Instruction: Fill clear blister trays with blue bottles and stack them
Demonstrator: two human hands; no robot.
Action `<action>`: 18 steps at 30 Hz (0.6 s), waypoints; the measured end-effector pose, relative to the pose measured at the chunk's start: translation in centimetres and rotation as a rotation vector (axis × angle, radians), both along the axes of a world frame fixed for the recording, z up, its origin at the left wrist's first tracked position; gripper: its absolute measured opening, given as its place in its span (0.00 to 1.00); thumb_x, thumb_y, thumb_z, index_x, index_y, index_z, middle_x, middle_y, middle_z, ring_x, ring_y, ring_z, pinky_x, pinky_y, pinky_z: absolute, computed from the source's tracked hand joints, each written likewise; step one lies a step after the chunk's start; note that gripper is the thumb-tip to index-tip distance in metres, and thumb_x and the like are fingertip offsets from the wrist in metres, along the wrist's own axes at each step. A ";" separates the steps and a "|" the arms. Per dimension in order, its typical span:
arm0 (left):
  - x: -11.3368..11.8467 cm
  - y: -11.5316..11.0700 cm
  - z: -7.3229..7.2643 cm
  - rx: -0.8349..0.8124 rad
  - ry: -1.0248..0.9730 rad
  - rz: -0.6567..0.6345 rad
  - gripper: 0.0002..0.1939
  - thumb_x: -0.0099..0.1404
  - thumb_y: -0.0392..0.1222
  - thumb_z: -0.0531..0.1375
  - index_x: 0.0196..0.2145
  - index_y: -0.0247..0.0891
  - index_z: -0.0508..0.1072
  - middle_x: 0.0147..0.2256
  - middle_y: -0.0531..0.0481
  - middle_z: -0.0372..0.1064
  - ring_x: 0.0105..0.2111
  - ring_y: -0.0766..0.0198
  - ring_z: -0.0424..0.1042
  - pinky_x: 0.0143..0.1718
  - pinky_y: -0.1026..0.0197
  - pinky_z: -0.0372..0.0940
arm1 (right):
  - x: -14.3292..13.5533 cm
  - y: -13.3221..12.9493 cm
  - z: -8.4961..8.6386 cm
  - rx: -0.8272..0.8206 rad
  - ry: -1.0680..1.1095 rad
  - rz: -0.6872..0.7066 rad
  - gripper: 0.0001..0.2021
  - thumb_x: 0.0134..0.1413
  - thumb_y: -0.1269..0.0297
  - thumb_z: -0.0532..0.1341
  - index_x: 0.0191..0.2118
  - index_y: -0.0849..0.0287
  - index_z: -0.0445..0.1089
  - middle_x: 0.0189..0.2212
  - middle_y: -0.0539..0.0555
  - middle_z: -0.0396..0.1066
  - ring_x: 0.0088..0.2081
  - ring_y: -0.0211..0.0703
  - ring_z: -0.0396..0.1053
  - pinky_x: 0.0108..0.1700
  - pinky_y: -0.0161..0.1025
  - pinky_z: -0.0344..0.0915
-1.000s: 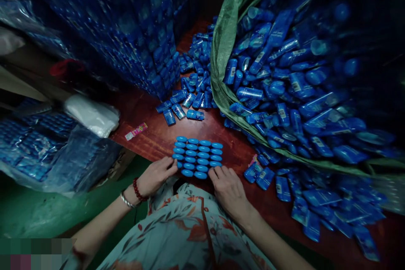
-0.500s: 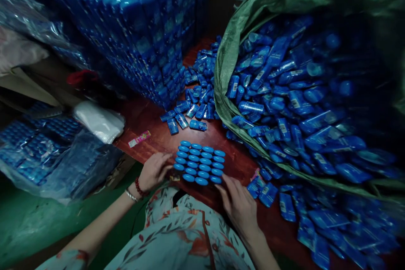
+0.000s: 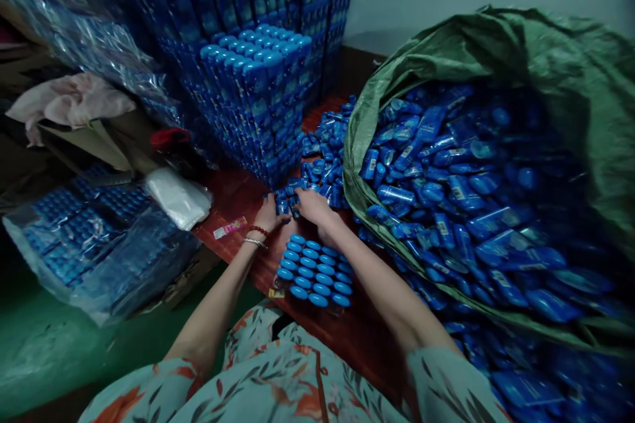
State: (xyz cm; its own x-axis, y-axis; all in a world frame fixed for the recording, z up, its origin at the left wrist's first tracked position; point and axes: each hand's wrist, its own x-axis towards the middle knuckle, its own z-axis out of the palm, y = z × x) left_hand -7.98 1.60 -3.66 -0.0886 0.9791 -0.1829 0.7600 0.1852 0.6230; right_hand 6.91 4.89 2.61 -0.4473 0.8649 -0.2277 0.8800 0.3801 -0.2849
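Small blue bottles [image 3: 322, 172] lie loose on the dark red tabletop, just past the grouped ones. My left hand [image 3: 266, 217] has its thumb and fingers around a blue bottle [image 3: 282, 207] at the near edge of this pile. Right beside it, my right hand [image 3: 313, 206] curls its fingers down onto another blue bottle; the hand partly hides it. Closer to my body, a block of blue bottles [image 3: 308, 264] stands upright in tight rows, oval caps up. My right forearm passes over its right side.
A tall stack of blue bottles [image 3: 258, 106] rises at the back left. To the right, a green woven sack [image 3: 357, 139] gapes, full of bottles. Clear plastic bags [image 3: 178, 198] and a pink label strip [image 3: 229, 227] lie left. A wrapped bottle pack [image 3: 99, 251] sits lower left.
Both hands have left the sides of the upright block and reached forward to the loose bottles. The camera view has tilted up. The block still stands on the table.
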 end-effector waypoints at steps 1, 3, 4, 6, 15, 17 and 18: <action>-0.2 0.0 0.0 -0.007 0.003 -0.017 0.38 0.49 0.42 0.67 0.54 0.33 0.55 0.52 0.32 0.59 0.48 0.49 0.68 0.46 0.52 0.64 | -0.9 0.3 -0.4 -0.006 -0.007 -0.002 0.20 0.55 0.69 0.57 0.54 0.62 0.59 0.46 0.64 0.68 0.45 0.52 0.69 0.41 0.42 0.64; -0.9 -0.1 0.1 -0.025 0.011 -0.060 0.40 0.48 0.40 0.68 0.56 0.34 0.55 0.53 0.34 0.59 0.48 0.49 0.68 0.47 0.52 0.64 | -2.2 0.5 -1.0 -0.020 -0.024 -0.009 0.24 0.53 0.74 0.57 0.56 0.64 0.56 0.47 0.67 0.67 0.45 0.52 0.69 0.43 0.42 0.64; -1.2 -0.1 0.1 -0.033 0.017 -0.081 0.41 0.48 0.40 0.68 0.56 0.35 0.54 0.53 0.34 0.60 0.48 0.48 0.68 0.47 0.51 0.64 | -2.6 0.5 -1.2 -0.024 -0.029 -0.015 0.25 0.52 0.75 0.56 0.56 0.65 0.55 0.48 0.68 0.66 0.46 0.52 0.69 0.43 0.43 0.64; -1.7 0.0 0.3 -0.046 0.028 -0.123 0.41 0.47 0.39 0.67 0.57 0.35 0.55 0.52 0.36 0.61 0.49 0.48 0.67 0.47 0.51 0.64 | -2.8 0.4 -1.5 -0.025 -0.023 -0.024 0.25 0.50 0.77 0.56 0.56 0.66 0.56 0.49 0.70 0.65 0.46 0.52 0.69 0.45 0.44 0.64; -2.4 -3.3 0.8 0.027 0.072 -0.107 0.23 0.55 0.38 0.57 0.50 0.38 0.64 0.45 0.43 0.66 0.44 0.53 0.68 0.46 0.54 0.63 | 3.9 -3.7 2.5 0.042 0.450 -0.083 0.17 0.58 0.63 0.54 0.53 0.59 0.59 0.46 0.55 0.68 0.45 0.44 0.67 0.45 0.38 0.63; -3.2 -5.4 0.5 0.071 0.085 -0.037 0.20 0.55 0.37 0.55 0.47 0.35 0.65 0.44 0.41 0.63 0.43 0.53 0.67 0.47 0.52 0.62 | 7.2 -7.2 4.1 0.025 0.776 -0.162 0.15 0.56 0.60 0.57 0.49 0.57 0.63 0.41 0.52 0.70 0.40 0.42 0.68 0.42 0.37 0.65; -3.7 -6.5 0.4 0.097 0.073 -0.012 0.18 0.55 0.38 0.54 0.44 0.34 0.66 0.43 0.41 0.63 0.43 0.53 0.67 0.47 0.51 0.62 | 8.8 -9.3 4.7 0.001 0.867 -0.198 0.15 0.54 0.61 0.59 0.47 0.57 0.65 0.40 0.51 0.70 0.39 0.41 0.69 0.41 0.37 0.65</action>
State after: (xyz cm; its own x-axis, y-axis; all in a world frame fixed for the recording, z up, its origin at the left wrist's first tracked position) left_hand -11.67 -4.95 -3.26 -0.0861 0.9930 -0.0808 0.8059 0.1171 0.5803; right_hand 15.76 -4.43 7.30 -0.3044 0.9446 0.1229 0.4042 0.2449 -0.8813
